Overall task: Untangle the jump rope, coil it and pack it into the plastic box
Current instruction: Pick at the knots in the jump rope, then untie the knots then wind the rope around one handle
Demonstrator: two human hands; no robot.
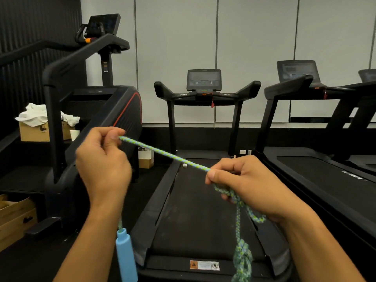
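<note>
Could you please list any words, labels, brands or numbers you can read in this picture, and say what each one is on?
No text is readable.
Warning sticker on the treadmill's rear edge: orange triangle and print, too small.
Treadmill console: display blurred.
Cardboard box: dark mark, illegible.
Marks on the treadmill belt: unreadable.

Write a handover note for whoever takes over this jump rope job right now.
Left hand: pinches the jump rope; the blue handle hangs below it.
Right hand: grips the rope, with loops bunched under its fingers.
A straight stretch runs taut between the hands, above the treadmill.
Done: that stretch is free.
Left: the tangled clump hanging below the right hand, then coiling and packing. The plastic box is not in view.
</note>
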